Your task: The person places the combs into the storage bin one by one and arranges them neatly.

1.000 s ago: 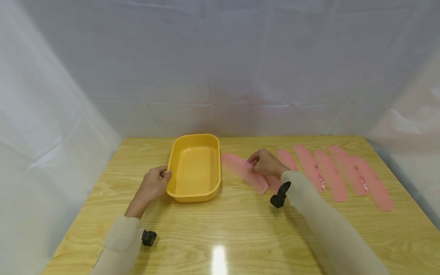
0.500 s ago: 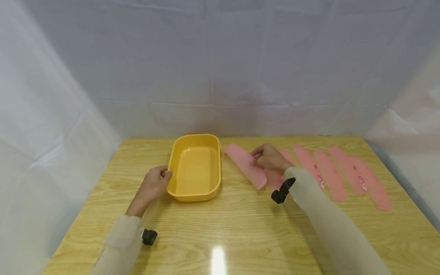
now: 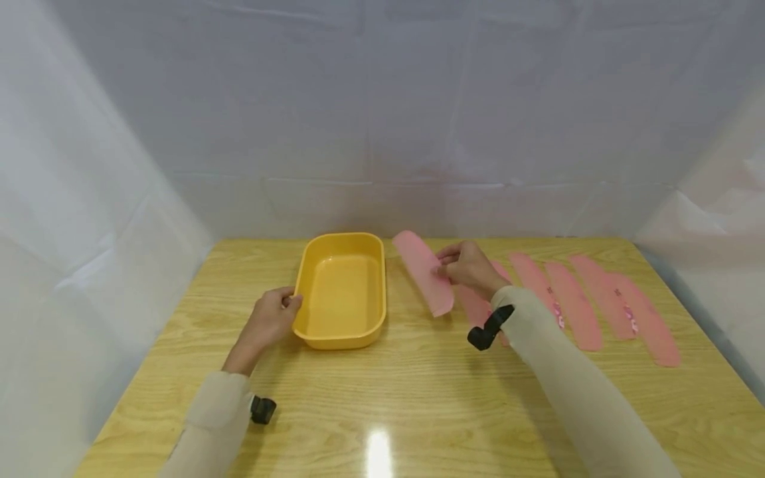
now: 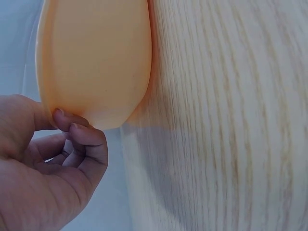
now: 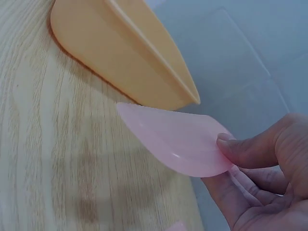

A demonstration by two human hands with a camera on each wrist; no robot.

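Note:
My left hand (image 3: 271,323) pinches the left rim of a yellow plastic basin (image 3: 295,292). In the left wrist view, its curled fingers (image 4: 84,137) meet the edge of the basin. With thumb and fingertips, my right hand (image 3: 469,269) holds a thin, pale pink, slightly see-through strip (image 3: 423,273) with rounded ends. The strip is raised above the table, tilted, just right of the basin. In the right wrist view, the thumb (image 5: 245,150) presses one face of the pink strip (image 5: 178,142), which looks gently curved. Its exact kind cannot be told.
Several similar pink strips (image 3: 574,305) lie side by side on the right of the wooden table (image 3: 358,405), some bearing small printed marks. A white sheet (image 3: 394,119) hangs behind the table and at both sides.
My right hand has lifted the pink strip up and away from the table, turning it steeper. My left hand stays on the rim, and the basin has hardly moved.

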